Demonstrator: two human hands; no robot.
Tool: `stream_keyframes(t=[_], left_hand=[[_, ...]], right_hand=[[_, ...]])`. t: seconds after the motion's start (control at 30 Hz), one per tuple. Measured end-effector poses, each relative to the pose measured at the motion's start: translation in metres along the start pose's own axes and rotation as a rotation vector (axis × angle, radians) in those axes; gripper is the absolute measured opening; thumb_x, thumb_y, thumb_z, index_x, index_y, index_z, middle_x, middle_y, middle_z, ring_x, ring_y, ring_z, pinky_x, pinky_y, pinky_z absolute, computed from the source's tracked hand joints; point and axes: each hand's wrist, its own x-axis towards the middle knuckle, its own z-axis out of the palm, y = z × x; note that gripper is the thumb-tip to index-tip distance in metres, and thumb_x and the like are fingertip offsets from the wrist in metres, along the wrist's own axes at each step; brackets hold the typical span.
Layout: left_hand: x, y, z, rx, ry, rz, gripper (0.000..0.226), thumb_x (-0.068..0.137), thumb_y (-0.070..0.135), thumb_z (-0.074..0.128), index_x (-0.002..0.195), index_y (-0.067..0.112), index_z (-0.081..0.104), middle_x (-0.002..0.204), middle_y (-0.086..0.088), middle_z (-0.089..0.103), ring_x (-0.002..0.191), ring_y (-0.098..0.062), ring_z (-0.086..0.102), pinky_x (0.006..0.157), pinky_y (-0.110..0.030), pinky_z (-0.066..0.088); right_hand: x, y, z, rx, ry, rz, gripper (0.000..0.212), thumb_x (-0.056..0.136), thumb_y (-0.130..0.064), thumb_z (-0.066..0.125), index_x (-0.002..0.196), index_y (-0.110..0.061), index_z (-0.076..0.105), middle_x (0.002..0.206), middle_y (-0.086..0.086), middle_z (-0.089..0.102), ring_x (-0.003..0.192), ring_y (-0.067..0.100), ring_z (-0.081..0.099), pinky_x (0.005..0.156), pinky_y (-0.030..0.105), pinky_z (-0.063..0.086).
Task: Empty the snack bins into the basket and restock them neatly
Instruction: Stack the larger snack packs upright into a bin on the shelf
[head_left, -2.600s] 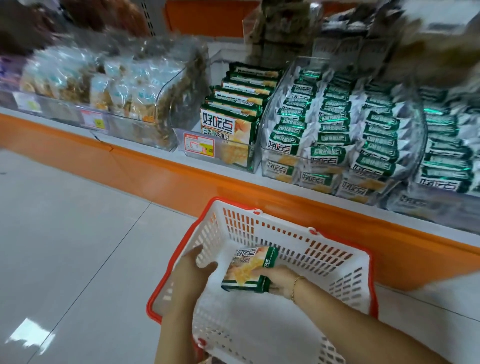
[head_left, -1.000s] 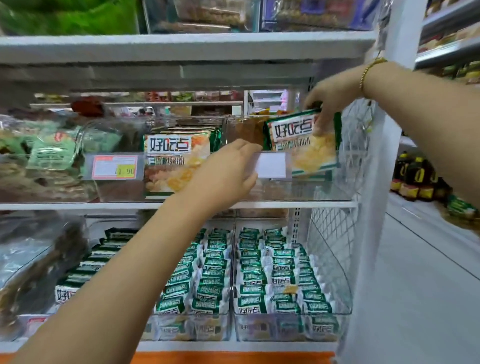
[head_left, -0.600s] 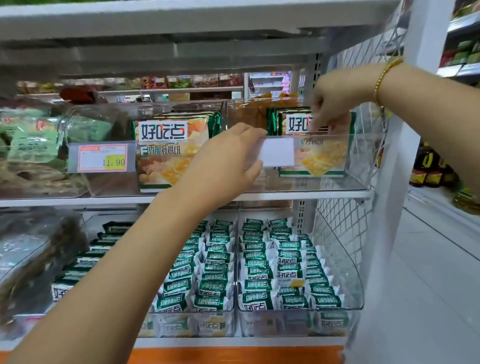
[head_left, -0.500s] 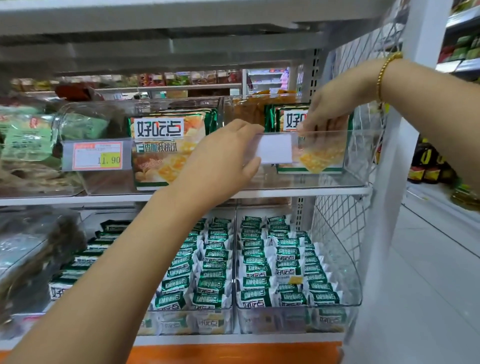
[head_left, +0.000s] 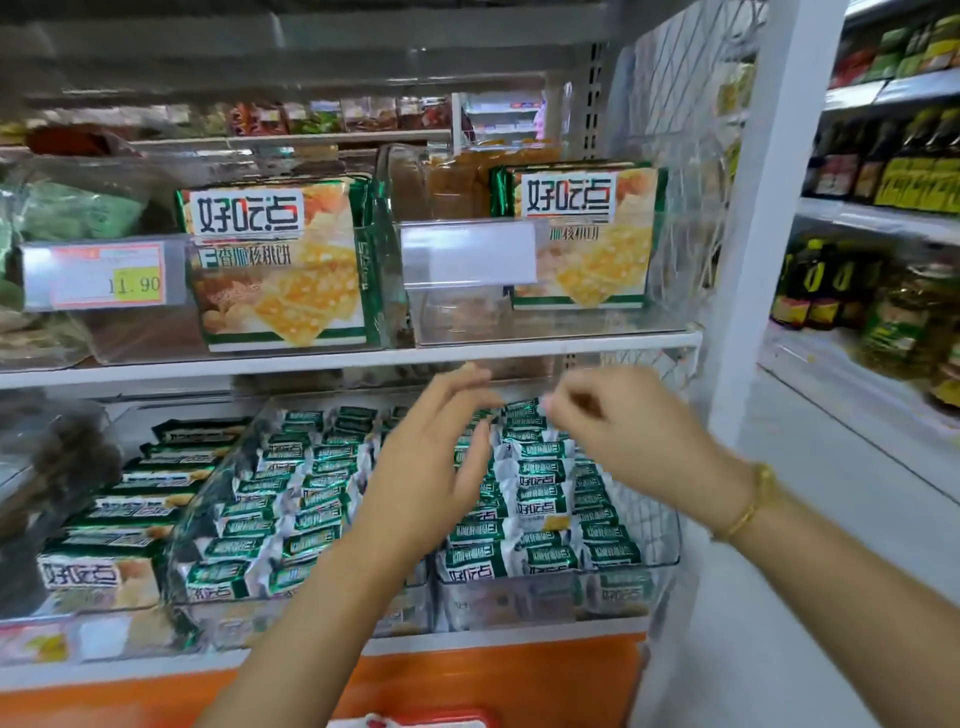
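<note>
A green-and-yellow biscuit pack (head_left: 587, 239) stands upright in the clear right-hand bin (head_left: 545, 322) on the upper shelf. A matching pack (head_left: 280, 265) stands in the clear bin to its left. Both my hands hang empty in front of the lower shelf, below the upper bins. My left hand (head_left: 431, 467) has its fingers spread and straight. My right hand (head_left: 618, 436) is blurred, with its fingers loosely curled around nothing. Behind the hands lie several small green-and-white snack packets (head_left: 540, 499) in clear lower bins. A sliver of the red-rimmed basket (head_left: 415, 719) shows at the bottom edge.
A price tag reading 11.90 (head_left: 104, 280) sits on the left bin's front, and a blank label holder (head_left: 467, 254) on the right bin. A white upright post (head_left: 763, 208) and wire mesh close the shelf's right side. Bottles (head_left: 831, 280) fill the shelving beyond.
My right hand let go of the biscuit pack, which stays upright in the upper right bin. Both hands dropped from the upper bin to the lower shelf's level.
</note>
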Motion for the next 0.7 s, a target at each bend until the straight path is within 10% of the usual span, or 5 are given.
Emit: stream_keyframes(t=[0.1, 0.17, 0.43, 0.53, 0.7], left_hand=[[-0.011, -0.023, 0.03, 0.062, -0.311, -0.178, 0.039, 0.099, 0.024, 0.047, 0.138, 0.019, 0.045, 0.145, -0.001, 0.042, 0.121, -0.013, 0.047, 0.102, -0.022, 0.032], [-0.014, -0.036, 0.047, 0.122, -0.518, -0.313, 0.051, 0.1, 0.03, 0.043, 0.148, 0.017, 0.029, 0.155, -0.004, 0.028, 0.132, -0.022, 0.041, 0.108, -0.027, 0.029], [0.02, -0.048, 0.083, 0.198, -0.891, -0.342, 0.069, 0.101, 0.047, 0.031, 0.154, 0.015, 0.002, 0.161, -0.002, 0.002, 0.148, -0.019, 0.006, 0.118, -0.035, 0.014], [0.025, -0.049, 0.085, 0.202, -0.936, -0.36, 0.07, 0.1, 0.051, 0.03, 0.154, 0.016, 0.002, 0.161, -0.003, 0.008, 0.147, -0.021, 0.013, 0.116, -0.035, 0.018], [0.027, -0.05, 0.098, 0.188, -0.895, -0.352, 0.08, 0.097, 0.053, 0.037, 0.153, 0.014, -0.006, 0.16, -0.003, -0.012, 0.148, -0.021, -0.003, 0.118, -0.035, 0.007]], right_hand=[[0.008, 0.046, 0.057, 0.29, -0.134, 0.367, 0.04, 0.1, -0.038, 0.045, 0.133, -0.017, 0.051, 0.126, 0.003, 0.061, 0.11, 0.016, 0.059, 0.088, 0.023, 0.046], [0.022, 0.068, 0.088, 0.633, -0.153, 0.628, 0.063, 0.099, -0.044, 0.044, 0.152, -0.016, 0.023, 0.154, 0.006, 0.032, 0.139, 0.026, 0.035, 0.111, 0.04, 0.031], [0.064, 0.147, 0.183, 1.141, 0.038, 0.915, 0.105, 0.058, -0.081, 0.056, 0.138, -0.013, 0.048, 0.142, 0.015, 0.049, 0.126, 0.035, 0.051, 0.104, 0.059, 0.039], [0.063, 0.101, 0.158, 1.131, 0.014, 0.962, 0.067, 0.094, -0.054, 0.047, 0.147, -0.013, 0.037, 0.152, 0.011, 0.035, 0.137, 0.031, 0.038, 0.112, 0.051, 0.031], [0.066, 0.097, 0.161, 1.118, -0.049, 0.943, 0.061, 0.099, -0.049, 0.04, 0.151, -0.02, 0.027, 0.159, 0.004, 0.02, 0.145, 0.024, 0.021, 0.116, 0.043, 0.019]])
